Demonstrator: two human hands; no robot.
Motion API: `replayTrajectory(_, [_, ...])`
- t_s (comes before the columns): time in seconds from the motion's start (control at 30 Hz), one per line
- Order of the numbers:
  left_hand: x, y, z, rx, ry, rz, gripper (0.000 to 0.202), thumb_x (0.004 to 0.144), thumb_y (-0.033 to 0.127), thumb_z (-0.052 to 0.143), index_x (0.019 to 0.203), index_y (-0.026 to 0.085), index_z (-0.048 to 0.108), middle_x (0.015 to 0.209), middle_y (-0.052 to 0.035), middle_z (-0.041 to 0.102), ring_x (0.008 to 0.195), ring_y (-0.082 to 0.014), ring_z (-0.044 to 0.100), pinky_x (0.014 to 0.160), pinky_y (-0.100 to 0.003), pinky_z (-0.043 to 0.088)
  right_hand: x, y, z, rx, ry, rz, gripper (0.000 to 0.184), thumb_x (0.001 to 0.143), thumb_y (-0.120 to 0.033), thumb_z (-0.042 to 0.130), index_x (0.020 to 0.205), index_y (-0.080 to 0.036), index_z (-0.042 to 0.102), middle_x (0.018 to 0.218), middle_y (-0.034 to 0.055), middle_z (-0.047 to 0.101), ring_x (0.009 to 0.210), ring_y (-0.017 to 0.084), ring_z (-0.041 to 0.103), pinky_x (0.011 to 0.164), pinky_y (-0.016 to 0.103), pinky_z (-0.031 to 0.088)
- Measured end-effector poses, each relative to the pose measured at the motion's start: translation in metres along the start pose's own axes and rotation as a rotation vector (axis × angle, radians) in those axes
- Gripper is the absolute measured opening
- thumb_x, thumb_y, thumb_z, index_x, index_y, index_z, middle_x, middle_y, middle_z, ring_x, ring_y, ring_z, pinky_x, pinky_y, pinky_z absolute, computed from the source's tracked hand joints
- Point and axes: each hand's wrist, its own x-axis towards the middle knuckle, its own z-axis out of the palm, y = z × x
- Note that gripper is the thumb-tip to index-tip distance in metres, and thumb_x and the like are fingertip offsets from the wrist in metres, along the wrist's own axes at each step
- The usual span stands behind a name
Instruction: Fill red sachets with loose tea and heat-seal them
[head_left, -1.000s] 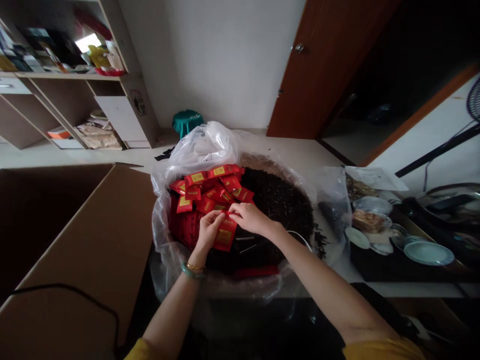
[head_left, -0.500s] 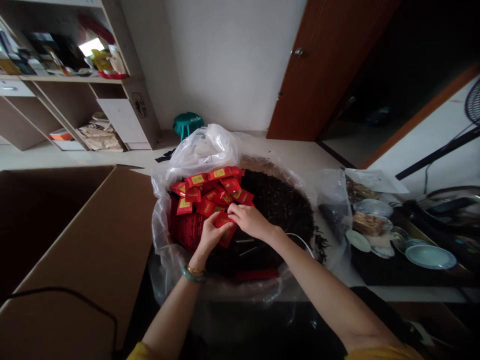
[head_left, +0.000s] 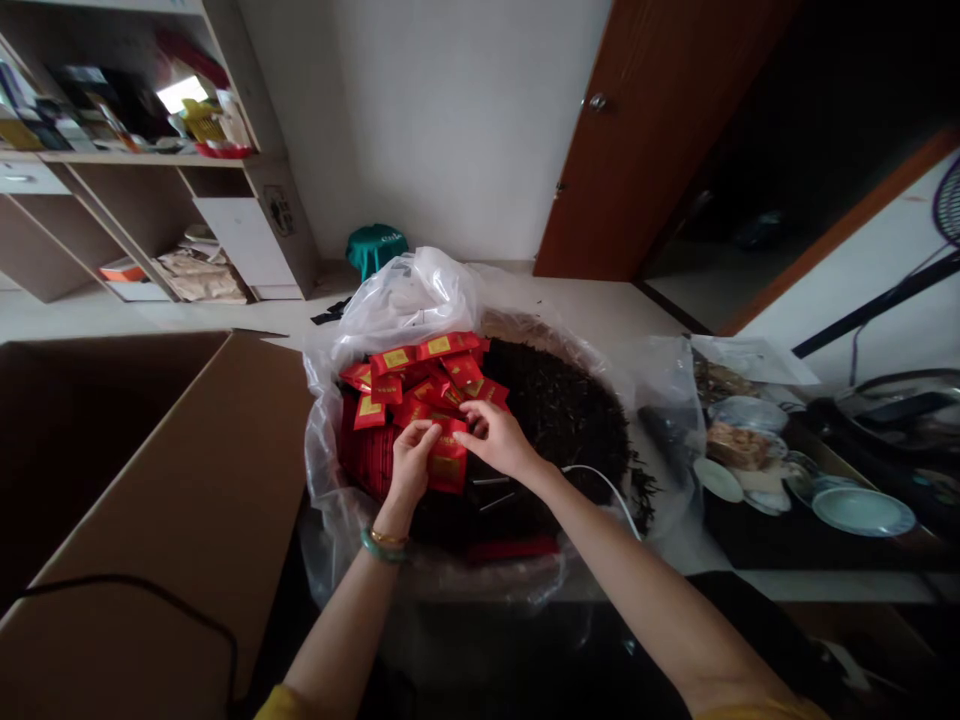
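Pinched at its upper left edge, a red packet [head_left: 448,468] hangs from my left hand [head_left: 412,458], whose fingers are closed. My right hand [head_left: 496,440] is at the packet's upper right, its thumb tip by the edge and its index finger apart above it. Beyond both hands lies a pile of red packets [head_left: 390,388] with yellow labels. A stack of dark red packets [head_left: 367,455] is packed to the left. Dark, dry twisted leaves [head_left: 566,400] fill the right of a round container lined with clear plastic [head_left: 322,480]. Thin metal tools [head_left: 496,497] lie on the leaves below my hands.
A large open cardboard box [head_left: 187,500] stands at the left. To the right are a pale bowl [head_left: 862,508], a small dish [head_left: 718,480] and a clear tub [head_left: 739,440]. A white cable [head_left: 611,485] crosses the container's right side. Behind are a shelf unit [head_left: 270,230] and a door [head_left: 637,150].
My right hand's thumb and index finger have parted at the packet's top. My left hand has shifted slightly left, and the packet now hangs straighter with more of its face showing.
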Motion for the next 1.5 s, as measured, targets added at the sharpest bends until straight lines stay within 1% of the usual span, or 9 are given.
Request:
replayTrajectory(0.13, [-0.001,-0.002,-0.001,0.049,-0.033,0.033,0.033,0.055,0.036,0.081,0.072,0.015,0.062,0.062,0.0051,0.060,0.055,-0.0062,0.051,0.055,-0.017,0.038,0.000,0.002,-0.001,0.137,-0.030,0.148,0.019,0.076,-0.034,0.060,0.081,-0.017,0.068,0.072,0.0026,0.069,0.057,0.014,0.060,0.058,0.027,0.049])
replayTrajectory(0.47, [0.000,-0.003,-0.002,0.136,0.019,0.223,0.024,0.061,0.034,0.078,0.071,0.017,0.064,0.069,0.0037,0.063,0.064,-0.0084,0.055,0.064,-0.019,0.044,-0.004,0.009,0.009,0.080,0.118,0.191,0.022,0.066,-0.036,0.069,0.077,-0.018,0.063,0.073,0.0024,0.068,0.063,0.016,0.062,0.062,0.028,0.050])
replayTrajectory(0.63, [-0.001,-0.002,-0.003,0.212,-0.048,0.151,0.023,0.065,0.036,0.075,0.077,0.017,0.071,0.077,-0.0018,0.071,0.074,-0.0142,0.063,0.071,-0.024,0.048,-0.011,0.006,0.013,0.070,0.035,0.120,0.013,0.075,-0.031,0.060,0.077,-0.019,0.063,0.076,0.0035,0.069,0.070,0.018,0.063,0.067,0.029,0.049])
replayTrajectory(0.83, [-0.001,-0.006,-0.004,0.152,-0.106,-0.028,0.029,0.062,0.039,0.077,0.077,0.015,0.076,0.068,-0.0034,0.072,0.065,-0.0151,0.063,0.067,-0.026,0.049,-0.013,0.008,0.014,0.090,0.064,0.024,0.012,0.079,-0.028,0.055,0.086,-0.020,0.061,0.079,0.0025,0.066,0.072,0.016,0.061,0.069,0.028,0.049])
replayTrajectory(0.93, [-0.001,-0.006,-0.005,0.153,-0.174,-0.007,0.025,0.063,0.037,0.077,0.075,0.016,0.076,0.068,-0.0021,0.072,0.066,-0.0142,0.062,0.067,-0.024,0.048,-0.009,0.010,0.012,0.098,0.067,0.024,0.014,0.076,-0.028,0.061,0.088,-0.020,0.063,0.081,0.0026,0.066,0.071,0.015,0.060,0.065,0.027,0.048])
replayTrajectory(1.07, [-0.001,-0.003,-0.005,0.235,-0.233,0.079,0.021,0.068,0.036,0.074,0.075,0.017,0.075,0.072,-0.0012,0.071,0.068,-0.0135,0.062,0.065,-0.022,0.047,-0.006,0.008,0.006,0.073,0.034,0.005,0.017,0.075,-0.034,0.065,0.069,-0.019,0.065,0.071,0.0027,0.066,0.066,0.015,0.061,0.063,0.026,0.047])
replayTrajectory(1.23, [-0.002,-0.001,-0.005,0.306,-0.214,0.079,0.022,0.069,0.037,0.072,0.076,0.016,0.075,0.073,-0.0029,0.072,0.067,-0.0152,0.064,0.064,-0.024,0.049,-0.005,0.006,0.002,0.113,0.029,0.045,0.025,0.075,-0.041,0.065,0.067,-0.018,0.066,0.068,0.0026,0.069,0.064,0.016,0.062,0.064,0.027,0.047])
replayTrajectory(1.37, [-0.002,-0.001,-0.006,0.389,-0.176,0.090,0.023,0.064,0.036,0.075,0.075,0.015,0.075,0.073,-0.0055,0.074,0.070,-0.0190,0.066,0.068,-0.027,0.051,-0.003,0.009,-0.001,0.152,-0.088,0.143,0.020,0.070,-0.038,0.069,0.069,-0.017,0.067,0.065,0.0006,0.068,0.055,0.013,0.060,0.055,0.024,0.046])
replayTrajectory(1.5, [-0.005,0.003,-0.002,0.310,-0.206,-0.015,0.033,0.062,0.037,0.077,0.087,0.015,0.074,0.084,-0.0070,0.074,0.076,-0.0203,0.068,0.071,-0.029,0.053,-0.003,0.010,-0.005,0.195,-0.110,0.187,0.020,0.069,-0.037,0.069,0.071,-0.017,0.067,0.061,-0.0005,0.067,0.046,0.012,0.057,0.048,0.023,0.045])
